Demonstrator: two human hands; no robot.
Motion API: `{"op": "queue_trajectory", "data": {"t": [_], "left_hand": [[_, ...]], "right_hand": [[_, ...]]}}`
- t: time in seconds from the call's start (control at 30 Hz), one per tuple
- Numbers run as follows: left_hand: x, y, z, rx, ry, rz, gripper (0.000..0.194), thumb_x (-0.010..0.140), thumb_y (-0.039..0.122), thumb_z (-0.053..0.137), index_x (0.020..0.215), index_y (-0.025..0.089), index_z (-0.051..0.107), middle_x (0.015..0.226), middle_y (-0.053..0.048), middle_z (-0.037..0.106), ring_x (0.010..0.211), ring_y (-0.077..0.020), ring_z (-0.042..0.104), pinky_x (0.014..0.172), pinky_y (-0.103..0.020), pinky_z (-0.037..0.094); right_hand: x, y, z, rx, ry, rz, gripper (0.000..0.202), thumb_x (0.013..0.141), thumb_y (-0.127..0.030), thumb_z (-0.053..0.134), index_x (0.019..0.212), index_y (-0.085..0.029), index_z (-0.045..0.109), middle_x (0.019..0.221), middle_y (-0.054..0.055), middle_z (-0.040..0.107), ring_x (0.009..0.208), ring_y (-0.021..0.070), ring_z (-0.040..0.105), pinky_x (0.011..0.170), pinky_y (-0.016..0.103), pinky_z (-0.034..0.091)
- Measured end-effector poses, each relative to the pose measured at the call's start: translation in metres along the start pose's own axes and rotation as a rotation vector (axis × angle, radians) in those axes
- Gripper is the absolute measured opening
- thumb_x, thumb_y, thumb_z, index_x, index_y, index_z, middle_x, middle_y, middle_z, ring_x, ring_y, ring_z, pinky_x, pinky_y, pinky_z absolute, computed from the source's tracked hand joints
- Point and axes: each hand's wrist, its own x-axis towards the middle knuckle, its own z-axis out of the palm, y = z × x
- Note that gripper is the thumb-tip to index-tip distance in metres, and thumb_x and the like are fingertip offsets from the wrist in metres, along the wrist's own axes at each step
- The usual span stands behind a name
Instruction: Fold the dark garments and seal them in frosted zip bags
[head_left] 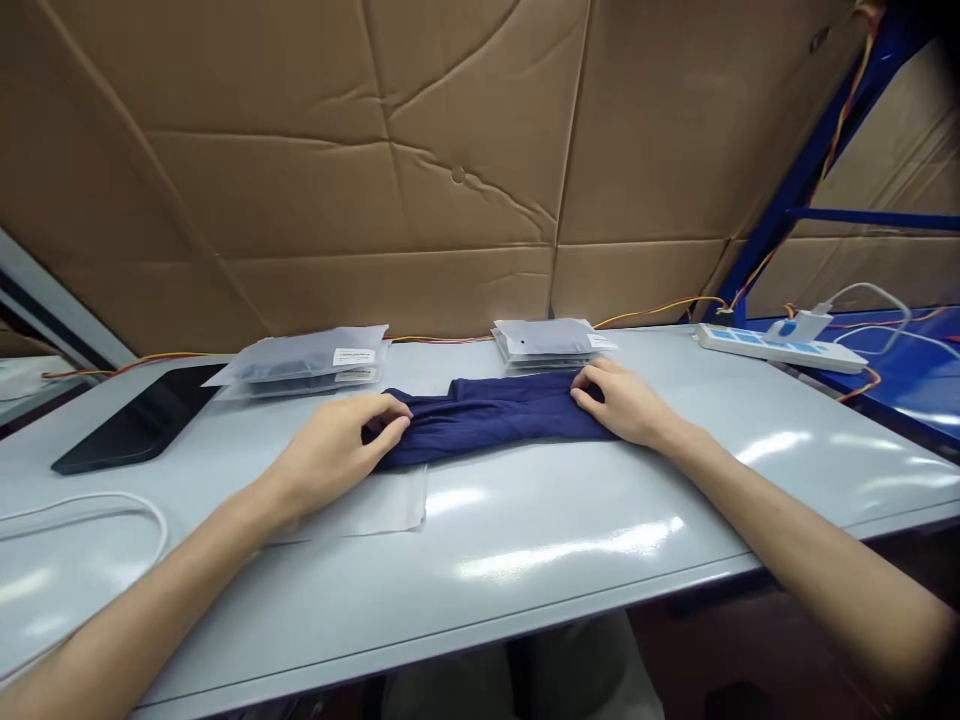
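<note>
A dark navy piece of fabric [487, 415], folded into a long strip, lies across the middle of the table. My left hand [341, 440] pinches its left end between thumb and fingers. At the other end my right hand [622, 400] grips the cloth, thumb and forefinger curled together. Partly under the fabric and my left hand is a flat translucent plastic bag [386, 503]. What kind of garment or cloth it is cannot be made out.
Behind the cloth lie two stacks of labelled frosted bags, a left stack [300, 360] and a right stack [551, 340]. A black tablet [146, 415] rests at the left, near a white cable [154, 510]. A power strip [780, 347] sits at the right; cardboard [465, 200] stands behind.
</note>
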Motion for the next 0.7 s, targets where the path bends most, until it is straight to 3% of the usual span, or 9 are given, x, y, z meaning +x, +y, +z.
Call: {"op": "queue_trajectory", "data": {"t": [0.17,0.3,0.5,0.7], "left_hand": [[0.001,-0.007,-0.004,0.188,0.144,-0.260,0.039,0.092,0.053,0.046,0.105,0.022,0.066,0.110,-0.008,0.072,0.099,-0.0299,0.064,0.080,-0.040,0.048],[0.002,-0.017,-0.005,0.323,0.054,-0.374,0.053,0.089,0.062,0.044,0.103,0.018,0.068,0.113,-0.017,0.068,0.112,-0.0392,0.058,0.087,-0.049,0.047],[0.003,-0.019,-0.004,0.234,-0.017,-0.362,0.031,0.087,0.048,0.046,0.085,0.022,0.062,0.099,-0.010,0.070,0.101,-0.0327,0.061,0.079,-0.040,0.045],[0.004,-0.009,-0.016,0.133,-0.046,-0.516,0.032,0.093,0.052,0.040,0.099,0.025,0.057,0.071,0.001,0.069,0.069,-0.0236,0.063,0.062,-0.032,0.042]], "right_hand": [[-0.002,0.003,0.001,0.095,0.154,0.056,0.018,0.092,-0.034,0.051,0.088,-0.023,0.064,0.098,0.007,0.067,0.095,0.0239,0.062,0.090,0.039,0.048],[-0.003,0.009,0.001,-0.022,0.197,0.217,0.025,0.091,-0.040,0.051,0.099,-0.021,0.066,0.108,0.011,0.067,0.107,0.0295,0.059,0.096,0.044,0.046],[-0.005,0.012,0.003,-0.207,0.074,0.433,0.050,0.094,-0.052,0.046,0.120,-0.014,0.066,0.117,0.020,0.063,0.114,0.0373,0.057,0.097,0.050,0.044],[-0.003,0.011,0.004,-0.154,0.044,0.410,0.048,0.095,-0.050,0.048,0.121,-0.015,0.066,0.121,0.019,0.063,0.117,0.0352,0.057,0.101,0.048,0.043]]}}
